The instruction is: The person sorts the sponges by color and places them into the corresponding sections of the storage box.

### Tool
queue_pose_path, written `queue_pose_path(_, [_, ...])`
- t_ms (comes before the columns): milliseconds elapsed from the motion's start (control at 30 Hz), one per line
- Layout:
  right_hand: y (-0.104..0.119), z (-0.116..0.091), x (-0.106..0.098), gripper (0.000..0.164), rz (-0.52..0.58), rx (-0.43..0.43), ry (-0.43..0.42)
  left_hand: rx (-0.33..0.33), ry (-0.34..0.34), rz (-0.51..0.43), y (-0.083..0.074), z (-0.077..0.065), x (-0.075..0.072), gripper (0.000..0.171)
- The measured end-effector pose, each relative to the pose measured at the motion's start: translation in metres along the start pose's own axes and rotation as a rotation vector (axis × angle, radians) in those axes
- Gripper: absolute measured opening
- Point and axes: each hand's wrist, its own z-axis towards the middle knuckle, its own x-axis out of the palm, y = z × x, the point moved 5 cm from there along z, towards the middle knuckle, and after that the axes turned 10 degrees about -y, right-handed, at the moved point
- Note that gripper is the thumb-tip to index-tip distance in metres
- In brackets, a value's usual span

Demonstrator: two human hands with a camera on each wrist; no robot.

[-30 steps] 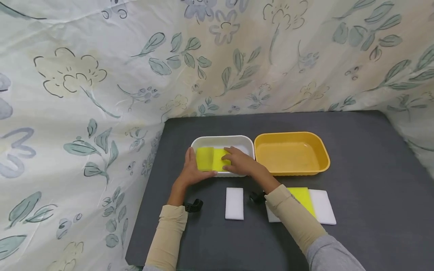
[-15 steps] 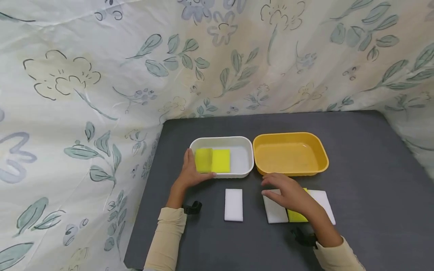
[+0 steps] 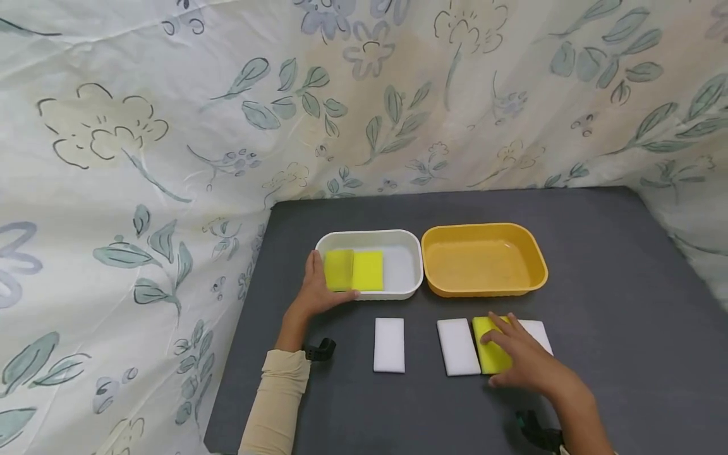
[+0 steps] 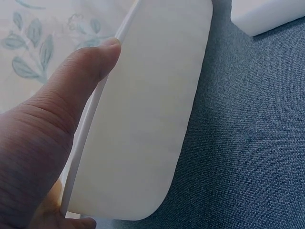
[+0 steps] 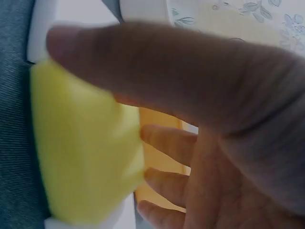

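My left hand [image 3: 318, 287] holds the left end of a white tray [image 3: 404, 272], its thumb [image 4: 97, 57] along the near rim and its fingers at the left side. Two yellow sponges [image 3: 368, 270] lie side by side in the tray's left part. Over another yellow sponge [image 3: 485, 360] on the table, my right hand [image 3: 526, 357] is spread, with fingers by its far edge and thumb toward its near edge. Firm contact cannot be told. That sponge lies between two white sponges [image 3: 458, 347], the right one partly hidden by my hand.
A yellow tray [image 3: 483, 265] with nothing in it stands right against the white one. A lone white sponge [image 3: 389, 345] lies in front of the white tray. A floral cloth [image 3: 364, 101] hangs behind and to the left of the dark table [image 3: 603, 303].
My right hand has left the yellow sponges in the white tray and moved right and toward me, over the yellow sponge on the table. My left hand stays at the white tray.
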Motion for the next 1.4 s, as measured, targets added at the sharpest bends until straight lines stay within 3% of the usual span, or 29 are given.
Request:
queue_pose_path(133, [0.000, 0.001, 0.003, 0.061, -0.029, -0.018, -0.027, 0.011, 0.005, -0.004, -0.001, 0.000, 0.000, 0.137])
queue_pose_path(433, [0.003, 0.003, 0.009, 0.060, -0.102, -0.158, -0.167, -0.001, 0.006, -0.005, -0.004, -0.002, -0.004, 0.138])
queue_pose_path(600, [0.005, 0.003, 0.003, 0.060, -0.091, -0.174, -0.238, 0.007, 0.004, -0.020, -0.005, -0.004, -0.006, 0.137])
queue_pose_path(833, [0.020, 0.010, -0.016, 0.059, -0.018, -0.239, -0.259, 0.011, 0.008, -0.012, -0.003, -0.006, -0.006, 0.136])
queue_pose_path(1000, [0.034, 0.031, -0.028, 0.057, 0.029, -0.313, -0.267, 0.007, 0.007, -0.009, -0.001, -0.005, -0.006, 0.137])
queue_pose_path(1133, [0.051, 0.058, -0.031, 0.055, 0.086, -0.356, -0.222, 0.004, 0.011, -0.010, -0.001, -0.006, -0.006, 0.138])
queue_pose_path(1300, [0.072, 0.103, -0.023, 0.054, 0.211, -0.383, -0.136, 0.003, 0.002, -0.016, -0.001, -0.006, -0.006, 0.137])
queue_pose_path(1400, [0.078, 0.127, -0.013, 0.054, 0.214, -0.398, -0.131, 0.013, 0.001, -0.034, -0.003, -0.006, -0.004, 0.137])
